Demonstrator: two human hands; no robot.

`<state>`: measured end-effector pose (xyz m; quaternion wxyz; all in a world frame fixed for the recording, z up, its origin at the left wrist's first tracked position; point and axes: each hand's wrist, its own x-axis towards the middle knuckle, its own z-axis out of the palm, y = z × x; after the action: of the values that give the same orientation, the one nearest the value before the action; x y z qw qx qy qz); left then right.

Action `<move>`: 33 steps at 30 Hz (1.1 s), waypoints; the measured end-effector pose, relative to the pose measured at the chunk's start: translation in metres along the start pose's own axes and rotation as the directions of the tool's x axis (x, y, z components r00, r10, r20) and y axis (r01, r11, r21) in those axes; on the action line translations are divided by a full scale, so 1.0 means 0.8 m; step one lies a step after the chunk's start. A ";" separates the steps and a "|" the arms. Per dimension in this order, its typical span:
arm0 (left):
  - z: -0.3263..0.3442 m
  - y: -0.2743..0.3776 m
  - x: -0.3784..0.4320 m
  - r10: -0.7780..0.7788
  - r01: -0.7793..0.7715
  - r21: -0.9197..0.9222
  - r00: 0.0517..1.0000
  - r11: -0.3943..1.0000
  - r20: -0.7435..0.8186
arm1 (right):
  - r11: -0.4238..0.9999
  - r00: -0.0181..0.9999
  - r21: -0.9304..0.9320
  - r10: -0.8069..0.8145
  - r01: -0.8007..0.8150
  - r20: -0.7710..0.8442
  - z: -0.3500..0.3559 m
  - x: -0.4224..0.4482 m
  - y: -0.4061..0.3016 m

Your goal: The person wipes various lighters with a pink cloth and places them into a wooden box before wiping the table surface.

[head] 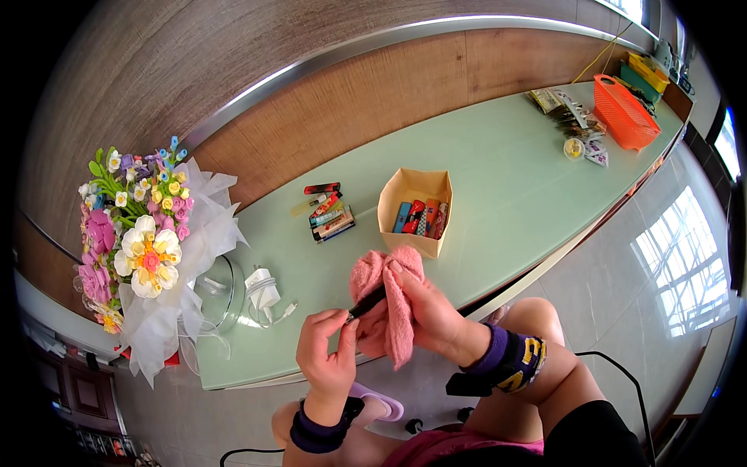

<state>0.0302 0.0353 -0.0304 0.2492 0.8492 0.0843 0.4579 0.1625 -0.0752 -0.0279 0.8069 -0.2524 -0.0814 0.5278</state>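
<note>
My left hand (328,350) pinches the metal-tipped end of a slim black object (369,303), probably a lighter, between thumb and fingertips. Around its other end, my right hand (432,312) grips a folded pink terry cloth (400,333), thumb pressed on top. The cloth hides that end. Just beyond the cloth stands an open cardboard box (411,185), with several coloured lighters (415,217) upright side by side in it. To its left, a small pile of lighters (331,217) lies on the glass-topped table (496,175).
A flower bouquet (149,257) in white wrapping stands at the left end, beside a clear glass bowl (224,292) and a white charger with cable (264,290). Small packets (575,119) and an orange plastic basket (625,117) occupy the far right. A wooden panel (373,111) backs the table.
</note>
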 end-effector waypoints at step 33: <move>-0.006 0.030 0.037 -0.472 0.602 -0.567 0.797 0.562 0.377 | 0.867 0.945 -0.378 -0.297 0.326 0.137 0.015 -0.017 -0.016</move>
<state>0.0409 0.0274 0.0050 0.6675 0.6743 0.1483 0.2787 0.1624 -0.0873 -0.0098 0.8102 -0.3737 -0.2556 0.3722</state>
